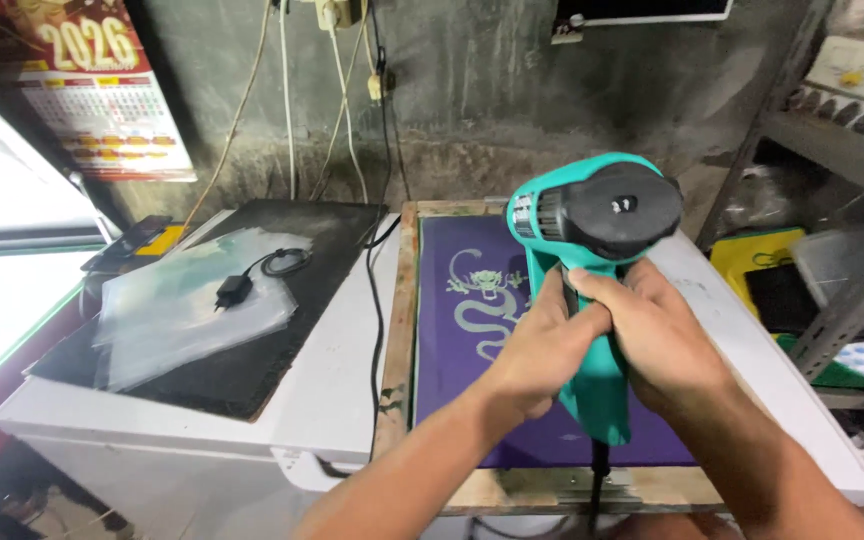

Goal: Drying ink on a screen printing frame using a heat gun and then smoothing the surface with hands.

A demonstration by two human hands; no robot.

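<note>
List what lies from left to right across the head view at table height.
Stack of clear plastic sheets with a black charger on it → black cable → wooden screen frame → left hand → teal heat gun → right hand → metal shelf.

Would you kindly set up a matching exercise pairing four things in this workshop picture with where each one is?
Things:
1. teal heat gun
2. black charger
3. wall calendar
4. purple printing screen

Places:
A. on clear plastic sheets at left
B. in a wooden frame under the hands
C. gripped by the left hand and right hand
D. hanging at upper left

Pairs: 1-C, 2-A, 3-D, 4-B
</note>
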